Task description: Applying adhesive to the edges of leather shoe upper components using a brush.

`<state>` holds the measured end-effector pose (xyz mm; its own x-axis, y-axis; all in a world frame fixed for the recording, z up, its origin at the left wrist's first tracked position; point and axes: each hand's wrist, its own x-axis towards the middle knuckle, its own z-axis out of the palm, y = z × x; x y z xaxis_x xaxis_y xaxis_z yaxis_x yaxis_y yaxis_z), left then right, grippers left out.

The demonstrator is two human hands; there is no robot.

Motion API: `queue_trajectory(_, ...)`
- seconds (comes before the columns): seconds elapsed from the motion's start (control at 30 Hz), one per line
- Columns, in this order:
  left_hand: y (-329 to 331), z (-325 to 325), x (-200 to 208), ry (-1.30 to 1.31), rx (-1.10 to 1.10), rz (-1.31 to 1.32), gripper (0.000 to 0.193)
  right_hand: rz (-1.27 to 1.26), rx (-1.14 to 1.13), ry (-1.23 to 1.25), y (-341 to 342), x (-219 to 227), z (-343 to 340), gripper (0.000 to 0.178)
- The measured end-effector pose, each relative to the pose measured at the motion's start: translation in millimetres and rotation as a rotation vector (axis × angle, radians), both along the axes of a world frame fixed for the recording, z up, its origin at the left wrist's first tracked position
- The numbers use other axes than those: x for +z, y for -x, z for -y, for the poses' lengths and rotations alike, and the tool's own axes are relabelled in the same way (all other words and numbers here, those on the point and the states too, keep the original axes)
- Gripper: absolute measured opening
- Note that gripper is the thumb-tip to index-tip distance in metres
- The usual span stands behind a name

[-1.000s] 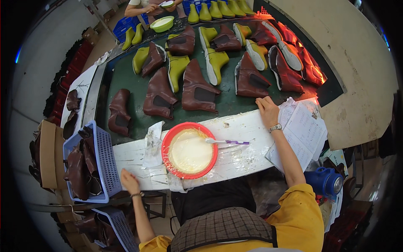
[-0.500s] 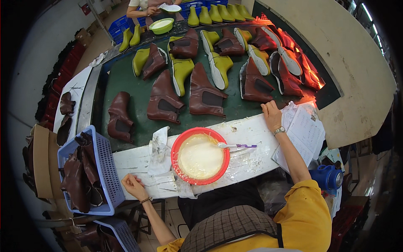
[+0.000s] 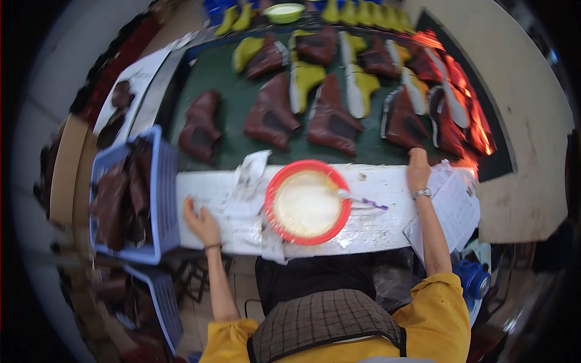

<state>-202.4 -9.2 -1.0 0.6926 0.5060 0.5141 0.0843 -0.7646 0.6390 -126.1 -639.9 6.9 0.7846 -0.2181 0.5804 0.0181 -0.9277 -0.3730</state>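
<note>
White board (image 3: 375,233) across the front, red basin (image 3: 308,241) sitting on it! Left of the basin, left hand (image 3: 202,226), fingers loosely parted; beyond the basin to the right, right hand (image 3: 418,172) up at a maroon Chelsea boot (image 3: 403,123), whether pinching it I can't tell.

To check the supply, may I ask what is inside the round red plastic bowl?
Inside the round red plastic bowl is a creamy white substance. A slim white and purple tool lies across its right rim. The bowl's bottom is covered and cannot be seen.
</note>
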Motion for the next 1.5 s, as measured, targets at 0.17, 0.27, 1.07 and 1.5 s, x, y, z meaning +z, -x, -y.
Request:
queue_trajectory(0.17, 16, 10, -4, -0.382, -0.079, -0.465, 0.064, -0.16, 0.113, -0.054, 11, 25, -8, 0.016)
queue_trajectory(0.27, 59, 22, 19, -0.389, -0.178, -0.573, 0.072, -0.157, 0.19, -0.194, 35, 38, -28, 0.019)
queue_trajectory(1.07, 63, -74, 208, 0.971, -0.296, 0.44, 0.043, 0.082, 0.046, -0.575, 115, -21, -82, 0.045)
queue_trajectory(1.5, 89, 222, 176, 0.864, -1.322, 0.036, 0.05, 0.036, 0.729, -1.127, 145, 182, -308, 0.032)
